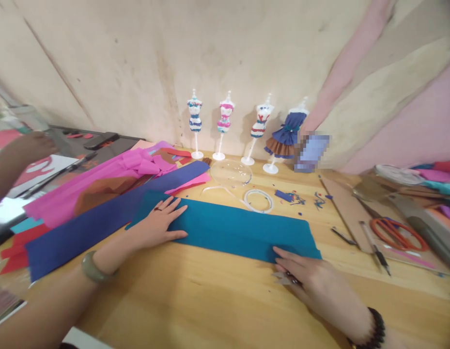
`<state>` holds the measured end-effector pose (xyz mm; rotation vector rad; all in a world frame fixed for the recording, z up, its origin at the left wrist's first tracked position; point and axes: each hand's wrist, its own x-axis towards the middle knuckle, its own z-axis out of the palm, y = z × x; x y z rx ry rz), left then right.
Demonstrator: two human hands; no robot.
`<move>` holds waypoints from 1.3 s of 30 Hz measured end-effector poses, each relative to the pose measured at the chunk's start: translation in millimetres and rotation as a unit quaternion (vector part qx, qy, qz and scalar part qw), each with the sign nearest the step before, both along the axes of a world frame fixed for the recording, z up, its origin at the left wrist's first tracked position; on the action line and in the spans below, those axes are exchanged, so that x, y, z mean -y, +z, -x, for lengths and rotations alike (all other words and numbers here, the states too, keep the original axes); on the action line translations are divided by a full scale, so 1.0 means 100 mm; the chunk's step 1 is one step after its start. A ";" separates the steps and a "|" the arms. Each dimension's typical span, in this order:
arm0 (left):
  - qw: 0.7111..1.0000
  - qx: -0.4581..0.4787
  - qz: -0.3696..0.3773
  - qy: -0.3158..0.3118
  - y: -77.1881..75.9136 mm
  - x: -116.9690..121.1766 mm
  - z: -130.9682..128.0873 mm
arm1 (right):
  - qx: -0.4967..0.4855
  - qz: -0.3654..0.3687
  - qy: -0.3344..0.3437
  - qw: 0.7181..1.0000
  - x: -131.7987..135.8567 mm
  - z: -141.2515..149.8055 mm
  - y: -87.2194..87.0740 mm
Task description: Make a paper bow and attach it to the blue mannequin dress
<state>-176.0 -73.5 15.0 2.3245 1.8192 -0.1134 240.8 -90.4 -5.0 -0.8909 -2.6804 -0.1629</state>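
A long teal strip (232,225) of paper or cloth lies flat across the wooden table in front of me. My left hand (164,220) rests on its left part, palm down with fingers spread. At the strip's lower right edge, the fingertips of my right hand (308,276) touch the sheet. Small scissors (286,278) are tucked in that same hand, their metal blades pointing left and their handles mostly hidden by the fingers. A dark blue strip (79,232) runs partly under the left end of the teal one.
Several dress-form stands line the wall, one wearing a blue-and-brown dress (286,133). A tape roll (258,200) and blue scraps (285,195) lie nearby. Orange-handled scissors (397,233) and a pen (377,252) lie right; pink sheets (101,174) left. Another person's hand (28,150) reaches in.
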 end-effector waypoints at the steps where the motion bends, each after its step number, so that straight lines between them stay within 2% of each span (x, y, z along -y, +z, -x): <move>1: 1.000 -0.001 0.008 -0.001 0.01 -0.05 0.00 | -0.002 0.004 -0.004 1.000 0.00 0.00 0.00; 9: 0.997 -0.013 0.070 0.016 0.22 -0.26 -0.04 | -0.002 0.026 -0.026 0.999 0.00 0.03 0.00; 13: 0.998 -0.025 0.049 0.004 0.29 -0.27 -0.21 | 0.004 0.034 -0.031 0.999 0.02 0.06 0.02; 15: 0.999 0.018 -0.004 -0.047 0.31 -0.25 -0.46 | 0.009 0.036 -0.035 0.999 0.03 0.07 0.03; 17: 0.988 0.084 -0.038 -0.125 0.29 -0.21 -0.80 | 0.014 0.040 -0.032 0.999 0.03 0.07 0.04; 19: 0.968 0.118 -0.015 -0.220 0.24 -0.15 -1.14 | 0.014 0.045 -0.023 0.999 0.03 0.08 0.06; 21: 0.954 0.122 -0.001 -0.272 0.14 -0.06 -1.41 | 0.013 0.054 -0.011 0.998 0.04 0.09 0.09; 23: 0.944 0.114 0.003 -0.309 0.01 0.03 -1.55 | 0.006 0.064 -0.003 0.998 0.05 0.09 0.11; 26: 0.937 0.103 -0.011 -0.333 -0.17 0.15 -1.59 | -0.010 0.080 -0.004 0.997 0.07 0.09 0.11; 29: 0.937 0.090 -0.019 -0.337 -0.27 0.21 -1.55 | -0.037 0.101 -0.010 0.994 0.06 0.06 0.12; 32: 0.938 0.080 -0.021 -0.336 -0.27 0.21 -1.53 | -0.097 0.137 -0.043 0.985 -0.02 -0.01 0.17; 34: 0.939 0.071 -0.021 -0.337 -0.25 0.20 -1.53 | -0.138 0.166 -0.104 0.971 -0.11 -0.10 0.23; 37: 0.939 0.062 -0.031 -0.337 -0.19 0.18 -1.56 | -0.142 0.191 -0.198 0.951 -0.21 -0.21 0.32; 39: 0.941 0.062 -0.041 -0.330 -0.13 0.16 -1.61 | -0.125 0.210 -0.224 0.943 -0.24 -0.26 0.36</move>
